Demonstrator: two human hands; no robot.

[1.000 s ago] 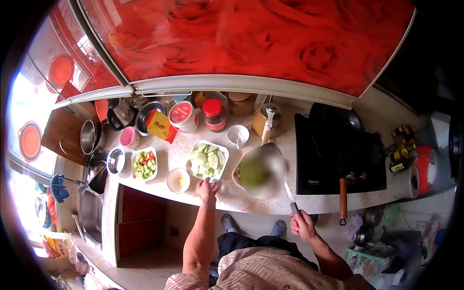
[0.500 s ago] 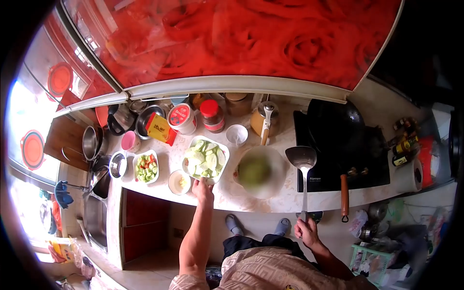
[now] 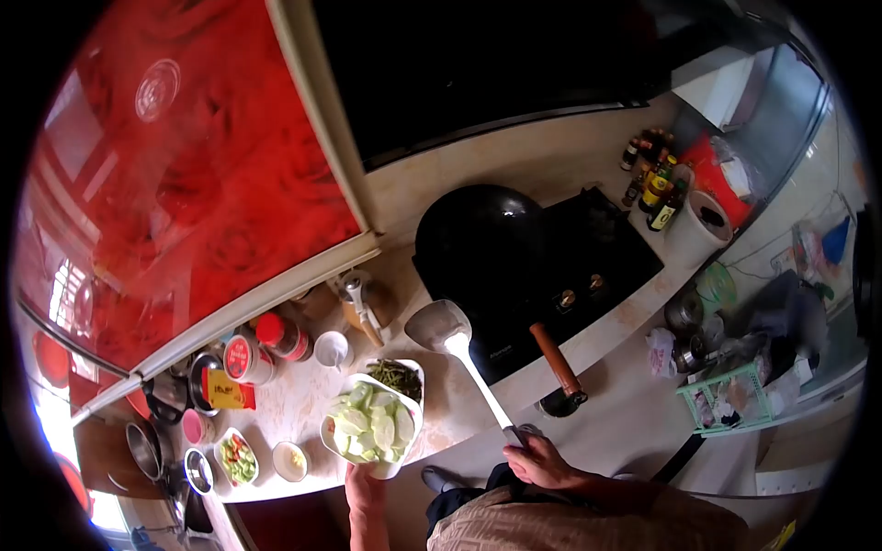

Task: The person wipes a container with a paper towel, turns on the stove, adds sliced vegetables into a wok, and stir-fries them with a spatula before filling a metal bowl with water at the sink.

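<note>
My left hand (image 3: 366, 479) grips the near edge of a white square dish of sliced pale-green vegetable (image 3: 371, 424). This dish overlaps a plate of dark green vegetable (image 3: 399, 377) behind it. My right hand (image 3: 540, 461) is closed round the dark handle of a metal spatula (image 3: 478, 376), whose broad head is up between the counter and the stove. A black wok (image 3: 478, 234) sits on the black stove (image 3: 597, 239), and a brown wooden handle (image 3: 555, 358) sticks out over the stove's front edge.
On the counter (image 3: 326, 491) stand a small bowl (image 3: 289, 461), a dish of chopped vegetables (image 3: 238, 458), a white cup (image 3: 333, 350), a red-lidded jar (image 3: 283, 336) and a glass pitcher (image 3: 366, 303). Bottles (image 3: 658, 188) stand right of the stove. A green basket (image 3: 726, 400) is lower right.
The view has swung right toward the stove. My left hand has moved the dish of sliced vegetable right, partly over the plate of dark greens. The spatula is still in my right hand.
</note>
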